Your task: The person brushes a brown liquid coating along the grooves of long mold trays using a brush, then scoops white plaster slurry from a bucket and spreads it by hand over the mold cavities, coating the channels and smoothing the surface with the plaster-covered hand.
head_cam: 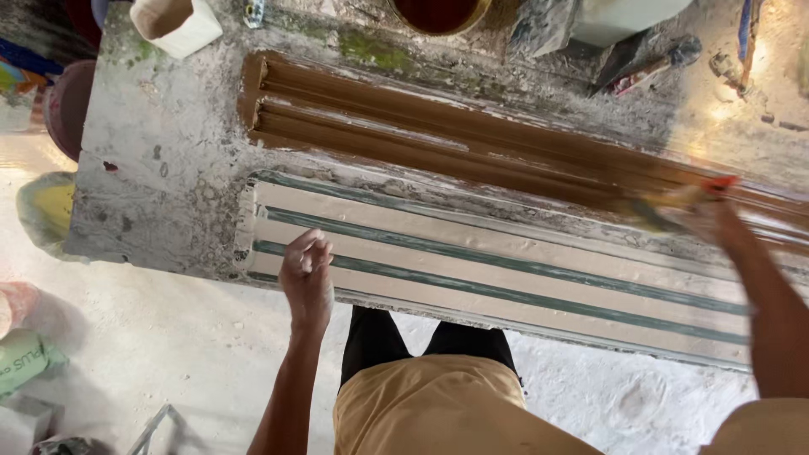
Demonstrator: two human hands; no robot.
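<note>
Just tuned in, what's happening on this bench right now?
A person stands at a rough, plaster-crusted workbench with two long ribbed mouldings on it. The right hand holds a brush against the far moulding, which is coated wet brown. The left hand, loosely curled and holding nothing, hovers over the near moulding, which is pale with green grooves. A white cup and a round container sit at the back edge.

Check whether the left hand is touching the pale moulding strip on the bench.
Cannot tell. In the head view the left hand, loosely curled, overlaps the pale moulding strip, but looking straight down shows neither contact nor a gap.
</note>
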